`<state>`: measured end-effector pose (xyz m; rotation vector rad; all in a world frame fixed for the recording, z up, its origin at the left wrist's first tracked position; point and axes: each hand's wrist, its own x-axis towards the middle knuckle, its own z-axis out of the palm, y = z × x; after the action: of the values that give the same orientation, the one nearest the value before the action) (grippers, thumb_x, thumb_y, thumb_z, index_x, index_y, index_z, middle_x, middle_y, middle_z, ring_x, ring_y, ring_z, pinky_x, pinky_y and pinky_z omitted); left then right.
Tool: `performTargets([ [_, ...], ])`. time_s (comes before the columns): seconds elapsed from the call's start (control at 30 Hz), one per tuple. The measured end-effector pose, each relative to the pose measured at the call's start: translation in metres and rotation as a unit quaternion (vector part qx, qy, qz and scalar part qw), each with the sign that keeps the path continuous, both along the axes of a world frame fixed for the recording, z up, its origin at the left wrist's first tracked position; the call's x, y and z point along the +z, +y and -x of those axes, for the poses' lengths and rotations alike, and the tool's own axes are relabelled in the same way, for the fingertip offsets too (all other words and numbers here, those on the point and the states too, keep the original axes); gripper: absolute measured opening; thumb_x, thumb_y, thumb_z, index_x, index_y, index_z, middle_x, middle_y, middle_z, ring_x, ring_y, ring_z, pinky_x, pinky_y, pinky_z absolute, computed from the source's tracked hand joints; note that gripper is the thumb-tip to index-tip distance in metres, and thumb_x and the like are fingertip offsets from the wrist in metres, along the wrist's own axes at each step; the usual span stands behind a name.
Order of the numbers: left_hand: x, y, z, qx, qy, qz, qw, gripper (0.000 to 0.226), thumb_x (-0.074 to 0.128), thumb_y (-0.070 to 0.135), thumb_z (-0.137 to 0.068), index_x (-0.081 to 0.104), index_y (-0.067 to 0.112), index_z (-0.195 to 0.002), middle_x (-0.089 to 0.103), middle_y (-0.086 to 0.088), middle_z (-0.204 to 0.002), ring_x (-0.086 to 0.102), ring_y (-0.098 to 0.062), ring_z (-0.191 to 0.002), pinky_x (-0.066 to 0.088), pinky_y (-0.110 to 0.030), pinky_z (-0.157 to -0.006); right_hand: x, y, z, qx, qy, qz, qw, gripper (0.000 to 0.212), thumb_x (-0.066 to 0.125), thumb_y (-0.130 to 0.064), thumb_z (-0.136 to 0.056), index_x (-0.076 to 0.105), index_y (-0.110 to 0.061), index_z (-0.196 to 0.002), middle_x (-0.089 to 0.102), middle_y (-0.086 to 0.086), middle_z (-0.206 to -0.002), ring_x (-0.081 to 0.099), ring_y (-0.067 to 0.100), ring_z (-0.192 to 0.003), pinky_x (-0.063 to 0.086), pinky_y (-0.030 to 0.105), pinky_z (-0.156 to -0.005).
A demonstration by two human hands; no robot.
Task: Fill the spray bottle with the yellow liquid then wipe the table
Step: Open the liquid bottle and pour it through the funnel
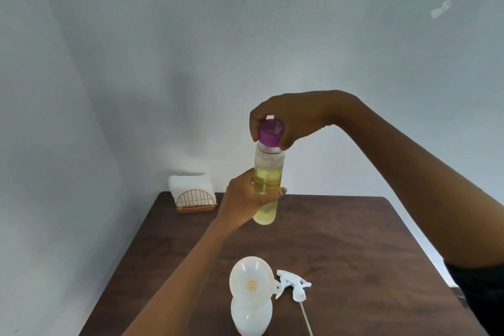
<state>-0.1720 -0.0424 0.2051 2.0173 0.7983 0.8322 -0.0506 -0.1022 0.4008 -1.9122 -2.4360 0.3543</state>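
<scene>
Bottle [266, 188] of yellow liquid held upright in left grip [245, 200], right grip [289, 117] clasping its purple cap [270, 135] above brown surface [354, 240], grey wall behind

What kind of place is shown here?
Probably a plain room at home or a dining corner: a dark wooden table against bare pale walls, with a napkin holder on it.

My left hand [246, 200] grips the clear plastic bottle of yellow liquid [266, 188] upright, while my right hand [291, 117], at twelve o'clock above it, pinches its purple cap [270, 135].
</scene>
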Motion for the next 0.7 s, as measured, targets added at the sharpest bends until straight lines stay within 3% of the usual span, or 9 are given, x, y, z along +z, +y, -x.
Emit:
performTargets([
  [0.13, -0.006, -0.001, 0.002, -0.001, -0.002, 0.01, 1.0, 0.037, 0.075, 0.046, -0.073, 0.055, 0.03, -0.1, 0.062, 0.015, -0.093, 0.06, 0.004, -0.078, 0.044, -0.006, -0.064, 0.001, -0.003, -0.008, 0.0, 0.083, -0.036, 0.996, 0.045, 0.074, -0.004, -0.067, 0.059, -0.029, -0.101, 0.056, -0.005, -0.112, 0.057, 0.021, -0.102, 0.055, 0.043, -0.081],
  [0.27, -0.014, 0.0, 0.004, -0.004, -0.007, 0.014, 1.0, 0.036, 0.078, 0.045, -0.071, 0.062, 0.025, -0.098, 0.068, 0.015, -0.088, 0.066, 0.001, -0.081, 0.05, -0.012, -0.068, -0.009, -0.013, -0.022, -0.048, 0.212, -0.072, 0.973, 0.043, 0.074, -0.019, -0.079, 0.058, -0.03, -0.117, 0.054, 0.0, -0.117, 0.061, 0.022, -0.088, 0.055, 0.033, -0.079],
  [0.37, -0.016, 0.0, 0.006, -0.004, -0.013, 0.021, 1.0, 0.032, 0.079, 0.042, -0.071, 0.062, 0.028, -0.094, 0.067, 0.02, -0.082, 0.064, 0.009, -0.076, 0.049, -0.009, -0.065, -0.034, -0.023, -0.038, -0.095, 0.336, -0.109, 0.931, 0.038, 0.073, -0.02, -0.079, 0.062, -0.024, -0.115, 0.058, 0.004, -0.111, 0.062, 0.019, -0.084, 0.055, 0.035, -0.081],
  [0.47, -0.019, 0.001, 0.007, -0.001, -0.018, 0.024, 1.0, 0.032, 0.08, 0.042, -0.07, 0.063, 0.027, -0.093, 0.068, 0.019, -0.082, 0.065, 0.009, -0.075, 0.051, -0.01, -0.065, -0.081, -0.03, -0.056, -0.177, 0.441, -0.175, 0.863, 0.033, 0.077, -0.02, -0.073, 0.066, -0.018, -0.104, 0.064, 0.009, -0.107, 0.062, 0.019, -0.087, 0.053, 0.039, -0.083],
  [0.6, -0.023, 0.002, 0.009, 0.009, -0.017, 0.02, 1.0, 0.035, 0.08, 0.044, -0.068, 0.067, 0.023, -0.094, 0.071, 0.014, -0.083, 0.066, 0.006, -0.074, 0.055, -0.017, -0.069, -0.16, -0.044, -0.07, -0.297, 0.471, -0.23, 0.798, 0.032, 0.081, -0.012, -0.067, 0.063, -0.009, -0.094, 0.066, 0.009, -0.099, 0.061, 0.015, -0.089, 0.053, 0.021, -0.07],
  [0.7, -0.026, 0.003, 0.01, 0.011, -0.009, 0.023, 1.0, 0.037, 0.08, 0.046, -0.068, 0.067, 0.022, -0.093, 0.071, 0.014, -0.084, 0.066, 0.007, -0.074, 0.054, -0.013, -0.067, -0.229, -0.064, -0.072, -0.398, 0.447, -0.203, 0.775, 0.038, 0.084, -0.019, -0.065, 0.058, -0.009, -0.092, 0.064, 0.005, -0.096, 0.058, 0.015, -0.089, 0.046, 0.017, -0.072],
])
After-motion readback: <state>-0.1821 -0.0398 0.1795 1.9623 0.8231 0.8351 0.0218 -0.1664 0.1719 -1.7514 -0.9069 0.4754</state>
